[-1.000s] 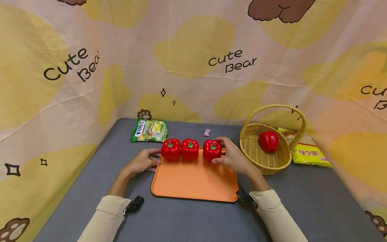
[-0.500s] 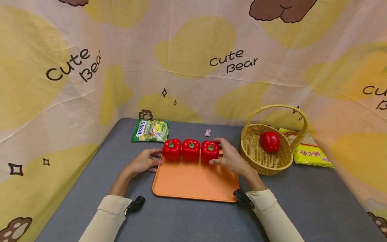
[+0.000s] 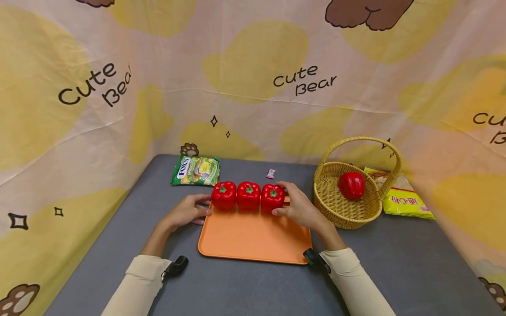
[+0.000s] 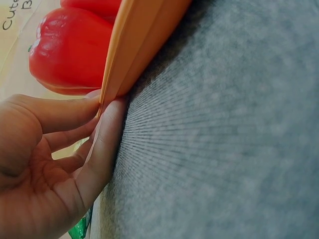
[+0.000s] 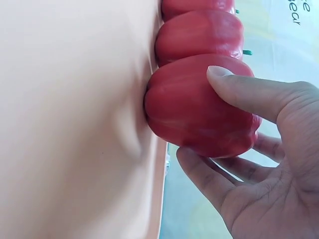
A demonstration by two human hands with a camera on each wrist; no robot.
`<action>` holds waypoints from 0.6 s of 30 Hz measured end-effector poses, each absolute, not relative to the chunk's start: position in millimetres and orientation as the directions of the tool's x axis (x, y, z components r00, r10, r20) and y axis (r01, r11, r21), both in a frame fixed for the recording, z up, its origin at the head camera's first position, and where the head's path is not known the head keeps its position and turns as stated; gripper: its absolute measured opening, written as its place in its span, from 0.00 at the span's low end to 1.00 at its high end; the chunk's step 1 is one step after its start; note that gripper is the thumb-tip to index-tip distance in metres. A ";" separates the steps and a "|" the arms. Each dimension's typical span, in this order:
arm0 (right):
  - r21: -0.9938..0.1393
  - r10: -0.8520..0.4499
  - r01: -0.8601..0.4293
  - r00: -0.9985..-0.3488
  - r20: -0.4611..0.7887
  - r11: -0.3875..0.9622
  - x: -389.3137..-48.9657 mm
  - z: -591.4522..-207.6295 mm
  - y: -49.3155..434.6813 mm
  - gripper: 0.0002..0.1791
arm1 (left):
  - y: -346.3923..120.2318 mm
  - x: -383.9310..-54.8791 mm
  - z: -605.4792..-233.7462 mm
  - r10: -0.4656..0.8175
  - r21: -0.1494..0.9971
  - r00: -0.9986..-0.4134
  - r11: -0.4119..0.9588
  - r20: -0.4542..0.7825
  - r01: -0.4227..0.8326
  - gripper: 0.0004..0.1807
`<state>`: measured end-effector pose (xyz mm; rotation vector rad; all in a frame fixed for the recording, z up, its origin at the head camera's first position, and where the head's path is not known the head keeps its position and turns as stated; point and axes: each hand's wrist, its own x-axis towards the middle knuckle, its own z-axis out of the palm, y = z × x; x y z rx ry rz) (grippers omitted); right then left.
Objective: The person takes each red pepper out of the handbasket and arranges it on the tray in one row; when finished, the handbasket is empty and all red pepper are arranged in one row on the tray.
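Three red bell peppers stand in a row along the far edge of an orange tray [image 3: 253, 239]. My right hand [image 3: 298, 206] grips the rightmost bell pepper [image 3: 272, 199], thumb on its near side and fingers behind. In the right wrist view this bell pepper [image 5: 194, 107] sits on the tray right beside the middle bell pepper [image 5: 199, 37]. At the tray's left edge, my left hand [image 3: 187, 211] pinches the rim. The left wrist view shows thumb and fingers on either side of the tray rim [image 4: 124, 55], just below the leftmost bell pepper [image 4: 72, 55].
A wicker basket [image 3: 326, 184] with an arched handle stands right of the tray, holding another red bell pepper [image 3: 352, 185]. Behind it lies a yellow packet [image 3: 407, 202]. A green candy bag [image 3: 197, 171] and a small pink wrapped candy [image 3: 270, 173] lie at the table's back.
My right hand has slid the rightmost bell pepper left along the tray, narrowing the gap to the middle one. My left hand has stayed at the tray's edge.
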<state>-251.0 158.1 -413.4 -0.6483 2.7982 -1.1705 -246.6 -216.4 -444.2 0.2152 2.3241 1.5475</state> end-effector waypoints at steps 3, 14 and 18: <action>-0.687 -0.392 -0.365 -0.911 0.126 0.628 -251.4 -413.2 157.1 0.48 | -216.9 -246.6 -442.7 0.316 0.917 -0.930 0.395 -0.189 -0.052 0.32; -0.681 -0.396 -0.366 -0.910 0.121 0.634 -251.9 -412.1 158.4 0.51 | -216.8 -244.7 -442.1 0.320 0.918 -0.929 0.393 -0.189 -0.052 0.32; -0.678 -0.400 -0.372 -0.908 0.124 0.634 -252.3 -413.0 159.6 0.49 | -216.9 -246.2 -443.5 0.313 0.918 -0.930 0.392 -0.194 -0.060 0.32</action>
